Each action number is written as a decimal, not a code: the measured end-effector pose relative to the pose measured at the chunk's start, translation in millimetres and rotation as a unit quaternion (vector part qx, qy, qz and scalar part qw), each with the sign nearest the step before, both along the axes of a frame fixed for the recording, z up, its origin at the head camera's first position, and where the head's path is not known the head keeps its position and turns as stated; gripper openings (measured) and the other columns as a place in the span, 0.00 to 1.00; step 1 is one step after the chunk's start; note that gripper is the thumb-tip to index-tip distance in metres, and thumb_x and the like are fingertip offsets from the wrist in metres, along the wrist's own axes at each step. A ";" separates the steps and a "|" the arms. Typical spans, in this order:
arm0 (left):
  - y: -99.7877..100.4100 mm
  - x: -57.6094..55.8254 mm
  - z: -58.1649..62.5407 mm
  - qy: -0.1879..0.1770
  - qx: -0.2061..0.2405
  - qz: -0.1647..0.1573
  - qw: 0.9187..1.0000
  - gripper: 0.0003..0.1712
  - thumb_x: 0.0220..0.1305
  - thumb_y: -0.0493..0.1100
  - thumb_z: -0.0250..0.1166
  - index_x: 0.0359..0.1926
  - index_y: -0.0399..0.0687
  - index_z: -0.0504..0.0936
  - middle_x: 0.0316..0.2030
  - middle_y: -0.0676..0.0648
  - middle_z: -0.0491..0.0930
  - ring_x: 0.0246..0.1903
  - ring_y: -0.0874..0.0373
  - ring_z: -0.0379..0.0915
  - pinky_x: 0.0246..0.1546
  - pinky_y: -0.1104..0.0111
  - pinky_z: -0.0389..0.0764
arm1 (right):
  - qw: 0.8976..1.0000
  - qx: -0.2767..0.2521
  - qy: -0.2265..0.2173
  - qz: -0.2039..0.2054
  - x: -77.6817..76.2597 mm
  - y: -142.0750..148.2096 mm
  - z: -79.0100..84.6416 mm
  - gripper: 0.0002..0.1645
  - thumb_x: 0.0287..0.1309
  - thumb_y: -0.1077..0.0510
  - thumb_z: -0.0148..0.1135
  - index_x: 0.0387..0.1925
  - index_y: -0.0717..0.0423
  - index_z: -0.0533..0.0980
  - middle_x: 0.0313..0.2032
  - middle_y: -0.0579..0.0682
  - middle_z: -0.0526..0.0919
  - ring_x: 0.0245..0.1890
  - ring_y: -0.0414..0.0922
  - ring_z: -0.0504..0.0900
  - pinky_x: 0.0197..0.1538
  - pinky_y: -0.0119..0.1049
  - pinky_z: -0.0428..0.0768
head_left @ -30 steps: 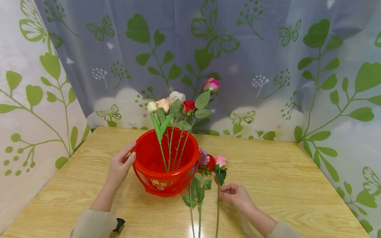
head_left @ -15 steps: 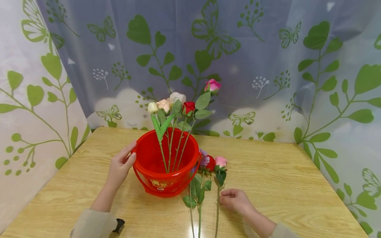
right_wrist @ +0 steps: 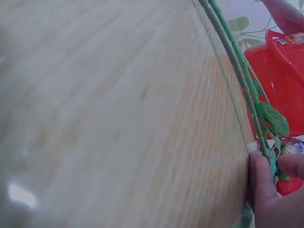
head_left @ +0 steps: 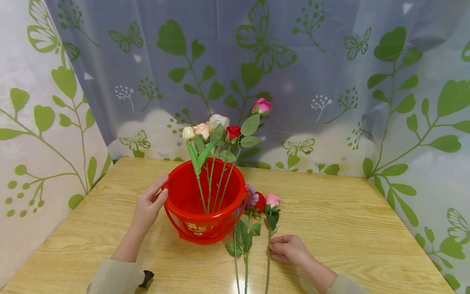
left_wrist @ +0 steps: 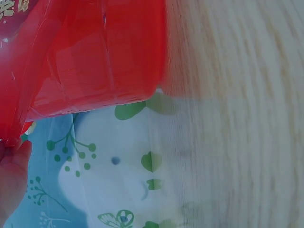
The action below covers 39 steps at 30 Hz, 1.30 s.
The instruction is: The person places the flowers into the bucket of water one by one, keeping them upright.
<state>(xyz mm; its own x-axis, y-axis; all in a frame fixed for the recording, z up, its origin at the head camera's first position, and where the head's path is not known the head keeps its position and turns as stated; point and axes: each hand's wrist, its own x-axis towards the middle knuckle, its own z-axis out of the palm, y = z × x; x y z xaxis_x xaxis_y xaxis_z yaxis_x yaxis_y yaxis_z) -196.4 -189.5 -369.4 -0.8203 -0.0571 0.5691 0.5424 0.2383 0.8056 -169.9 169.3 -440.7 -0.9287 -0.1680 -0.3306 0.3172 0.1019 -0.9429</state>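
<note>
A red bucket [head_left: 222, 228] stands on the table, and my left hand [head_left: 147, 208] grips its left rim between thumb and fingers. In the left wrist view the hand [left_wrist: 13, 173] shows only in part beside the bucket wall [left_wrist: 114, 52]. Several artificial flowers stand in the bucket: a cream tulip [head_left: 189, 133], a peach rose [head_left: 201, 130], a white flower [head_left: 219, 120], a red rose [head_left: 233, 132] and a magenta rose [head_left: 262, 106]. My right hand [head_left: 291, 251] pinches the stem of a pink rose [head_left: 272, 199] lying right of the bucket.
Between the bucket and the pink rose lie another red rose [head_left: 259, 202] and a purple flower [head_left: 251, 196], stems toward the near edge. The wooden table [head_left: 341, 216] backs onto a patterned curtain [head_left: 323, 69]. A black object [head_left: 147, 279] shows by the left sleeve.
My right fingers have closed in from beside the pink rose's stem and now take hold of it. The left hand and the bucket stay put.
</note>
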 end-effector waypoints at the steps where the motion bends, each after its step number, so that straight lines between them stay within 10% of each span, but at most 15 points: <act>1: -0.2 -0.2 -0.3 0.000 -0.002 0.000 1.000 0.19 0.58 0.25 0.52 0.51 0.20 0.67 0.53 0.27 0.65 0.49 0.76 0.62 0.42 0.82 0.69 | 1.000 -0.004 -0.003 0.000 -0.3 -0.6 -0.4 0.20 0.52 0.71 0.53 0.44 0.84 0.63 0.30 0.55 0.79 0.31 0.46 0.79 0.38 0.37 0.79; 14: -9.6 -16.0 -23.9 0.007 0.008 -0.005 1.000 0.19 0.58 0.27 0.53 0.53 0.27 0.70 0.54 0.33 0.66 0.52 0.72 0.62 0.44 0.79 0.69 | 0.999 -0.031 -0.028 -0.005 -2.4 -5.5 -1.4 0.18 0.53 0.70 0.53 0.43 0.81 0.64 0.27 0.54 0.81 0.27 0.42 0.81 0.31 0.29 0.79; 39: -10.8 -16.3 -23.7 0.011 0.014 -0.008 1.000 0.19 0.59 0.27 0.53 0.53 0.27 0.69 0.54 0.32 0.66 0.52 0.72 0.62 0.44 0.79 0.69 | 0.996 -0.089 -0.017 -0.019 -2.1 0.7 12.4 0.16 0.53 0.71 0.54 0.42 0.79 0.65 0.29 0.56 0.80 0.30 0.44 0.80 0.34 0.28 0.79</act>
<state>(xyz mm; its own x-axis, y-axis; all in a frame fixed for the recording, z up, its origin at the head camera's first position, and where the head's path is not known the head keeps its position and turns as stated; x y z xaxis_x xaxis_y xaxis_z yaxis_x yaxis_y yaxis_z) -212.8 -200.3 -393.1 -0.8086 -0.0597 0.5853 0.5636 0.2069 0.7997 -172.0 170.0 -428.3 -0.9245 -0.1910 -0.3298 0.3493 -0.0782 -0.9338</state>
